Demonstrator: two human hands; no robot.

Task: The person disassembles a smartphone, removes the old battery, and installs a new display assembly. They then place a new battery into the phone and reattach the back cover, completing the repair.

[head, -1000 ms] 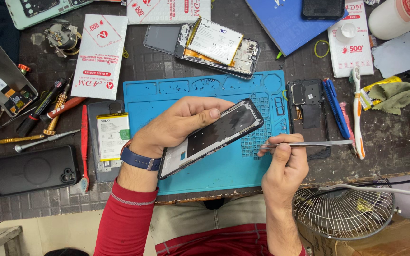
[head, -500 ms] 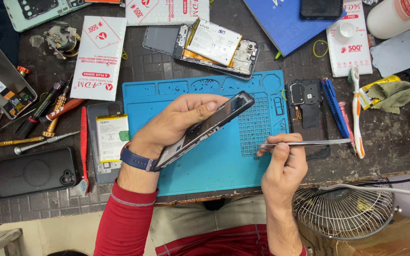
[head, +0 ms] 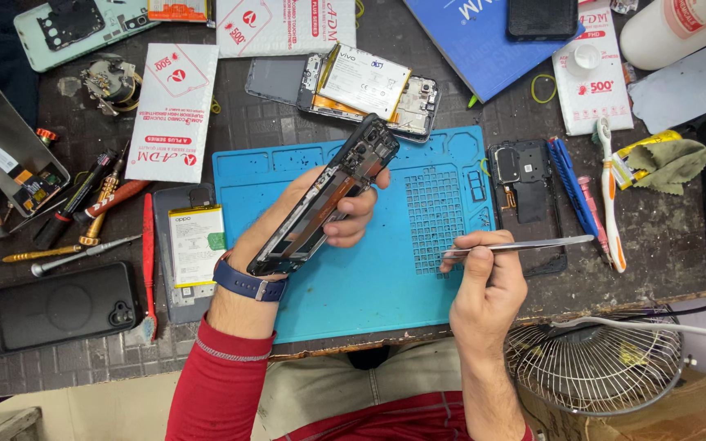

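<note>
My left hand [head: 312, 220] grips a black opened phone [head: 324, 196], tilted on its edge above the blue repair mat [head: 369, 278], so its inner frame and side show. A dark blue watch sits on that wrist. My right hand [head: 484, 282] pinches metal tweezers [head: 525, 245] that point right, lying low over the mat's right edge, apart from the phone. The phone's screen side is hidden.
Another opened phone with a battery [head: 353, 86] lies behind the mat. A loose battery on a grey back cover [head: 194, 245], screwdrivers [head: 75, 220] and a black cased phone [head: 63, 306] lie left. A black phone part [head: 525, 188], pens, a toothbrush [head: 610, 196] and a wire fan [head: 594, 359] are right.
My left hand has turned the phone from screen-up flat onto its edge and lifted it toward the far side of the mat. My right hand with the tweezers has barely moved.
</note>
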